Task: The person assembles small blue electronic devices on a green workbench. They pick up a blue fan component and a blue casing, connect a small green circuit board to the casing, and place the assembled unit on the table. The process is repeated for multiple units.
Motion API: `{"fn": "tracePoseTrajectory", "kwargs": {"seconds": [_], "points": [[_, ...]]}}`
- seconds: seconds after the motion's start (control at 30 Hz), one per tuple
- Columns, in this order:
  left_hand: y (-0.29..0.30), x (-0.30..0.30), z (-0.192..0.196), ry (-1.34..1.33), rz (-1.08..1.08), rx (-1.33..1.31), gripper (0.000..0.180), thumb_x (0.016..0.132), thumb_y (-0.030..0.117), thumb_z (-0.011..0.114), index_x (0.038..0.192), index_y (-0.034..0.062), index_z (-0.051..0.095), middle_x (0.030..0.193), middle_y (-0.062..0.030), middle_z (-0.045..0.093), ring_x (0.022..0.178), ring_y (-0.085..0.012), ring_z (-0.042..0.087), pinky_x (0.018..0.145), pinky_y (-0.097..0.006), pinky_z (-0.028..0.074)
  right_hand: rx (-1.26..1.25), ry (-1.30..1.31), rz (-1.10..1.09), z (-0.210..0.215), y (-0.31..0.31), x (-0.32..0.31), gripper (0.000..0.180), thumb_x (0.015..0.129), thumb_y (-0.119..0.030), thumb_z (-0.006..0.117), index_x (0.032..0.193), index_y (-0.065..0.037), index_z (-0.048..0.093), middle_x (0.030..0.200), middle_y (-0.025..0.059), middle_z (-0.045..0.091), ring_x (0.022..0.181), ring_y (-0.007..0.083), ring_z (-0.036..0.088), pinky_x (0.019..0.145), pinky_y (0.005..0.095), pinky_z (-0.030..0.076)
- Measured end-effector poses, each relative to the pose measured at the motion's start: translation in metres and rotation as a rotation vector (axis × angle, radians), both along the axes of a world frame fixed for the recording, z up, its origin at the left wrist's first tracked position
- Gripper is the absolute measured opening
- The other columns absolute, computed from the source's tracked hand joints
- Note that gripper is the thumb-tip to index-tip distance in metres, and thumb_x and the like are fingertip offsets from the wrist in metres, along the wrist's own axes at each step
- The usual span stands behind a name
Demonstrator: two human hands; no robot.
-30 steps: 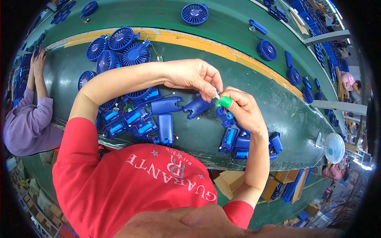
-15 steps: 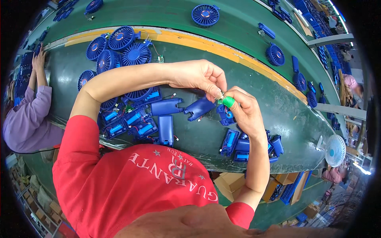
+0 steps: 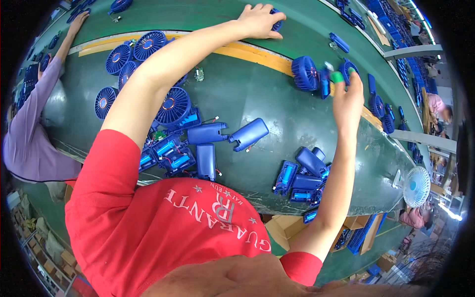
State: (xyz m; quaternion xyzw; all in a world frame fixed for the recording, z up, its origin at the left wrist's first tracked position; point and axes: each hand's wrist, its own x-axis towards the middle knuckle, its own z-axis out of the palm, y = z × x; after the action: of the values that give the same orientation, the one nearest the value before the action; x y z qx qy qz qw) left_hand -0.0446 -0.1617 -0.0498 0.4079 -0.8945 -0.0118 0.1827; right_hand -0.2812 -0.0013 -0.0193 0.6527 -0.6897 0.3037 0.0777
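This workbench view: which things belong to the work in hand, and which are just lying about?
Likely part of the work:
- blue fan at the left hand
- another blue fan near the right hand
- blue casings

Likely just around:
- white fan
- cardboard box

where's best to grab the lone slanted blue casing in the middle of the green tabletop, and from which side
Probably pinch the blue casing across its two long edges, near the upper-right end, coming from the right. That end points toward bare tabletop, while the lower-left end lies close to another casing and a thin wire shows along the lower edge.
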Motion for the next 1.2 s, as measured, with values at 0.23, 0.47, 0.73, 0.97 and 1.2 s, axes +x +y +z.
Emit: {"fn": "tracePoseTrajectory", "kwargs": {"seconds": [0.23, 0.47, 0.73, 0.97, 1.2], "points": [[-0.027, 0.037, -0.028, -0.286, 0.048, 0.232, 0.030, 0.079, 0.019, 0.062, 0.106, 0.0061, 0.061, 0.097, -0.0139, 0.067, 0.100, -0.0339, 0.063, 0.096, -0.054, 0.037, 0.501, 0.129, 0.835, -0.028, 0.095, 0.091, 0.056, 0.065, -0.004, 0.070, 0.120, -0.006, 0.057, 0.128, 0.0151, 0.051, 0.123, 0.0305, 0.047, 0.099, 0.0377, 0.042], [0.014, 0.076, -0.018, -0.020, -0.120, 0.434, 0.050, 0.078, 0.015, 0.064, 0.125, 0.0085, 0.048, 0.094, -0.0078, 0.068, 0.104, -0.0216, 0.059, 0.100, -0.047, 0.033, 0.298, -0.031, 0.562, -0.030, 0.091, 0.080, 0.043, 0.067, 0.000, 0.067, 0.109, -0.004, 0.060, 0.096, 0.0136, 0.053, 0.091, 0.0335, 0.053, 0.085, 0.0429, 0.044], [0.044, 0.082, -0.018, 0.155, -0.243, 0.625, 0.020, 0.087, 0.025, 0.066, 0.101, 0.0104, 0.068, 0.077, 0.0004, 0.070, 0.079, -0.0103, 0.064, 0.107, -0.050, 0.021, 0.230, 0.024, 0.555, -0.048, 0.110, 0.050, 0.037, 0.070, 0.002, 0.063, 0.107, -0.003, 0.061, 0.111, 0.0142, 0.057, 0.110, 0.0344, 0.053, 0.095, 0.0440, 0.041], [0.088, 0.081, -0.014, 0.044, -0.265, 0.302, 0.027, 0.081, 0.016, 0.069, 0.107, 0.0097, 0.062, 0.075, 0.0002, 0.057, 0.092, -0.0201, 0.057, 0.104, -0.057, 0.022, 0.410, 0.116, 0.443, -0.029, 0.079, 0.084, 0.033, 0.073, -0.018, 0.072, 0.102, -0.004, 0.065, 0.108, 0.0120, 0.059, 0.102, 0.0311, 0.053, 0.087, 0.0414, 0.041], [0.102, 0.087, -0.014, -0.069, -0.341, 0.201, 0.025, 0.078, 0.017, 0.072, 0.100, 0.0105, 0.063, 0.090, -0.0018, 0.063, 0.099, -0.0223, 0.055, 0.106, -0.059, 0.021, 0.527, -0.183, 0.544, -0.033, 0.078, 0.067, 0.026, 0.081, -0.013, 0.066, 0.105, -0.003, 0.065, 0.108, 0.0138, 0.061, 0.102, 0.0322, 0.057, 0.091, 0.0413, 0.042]]}}
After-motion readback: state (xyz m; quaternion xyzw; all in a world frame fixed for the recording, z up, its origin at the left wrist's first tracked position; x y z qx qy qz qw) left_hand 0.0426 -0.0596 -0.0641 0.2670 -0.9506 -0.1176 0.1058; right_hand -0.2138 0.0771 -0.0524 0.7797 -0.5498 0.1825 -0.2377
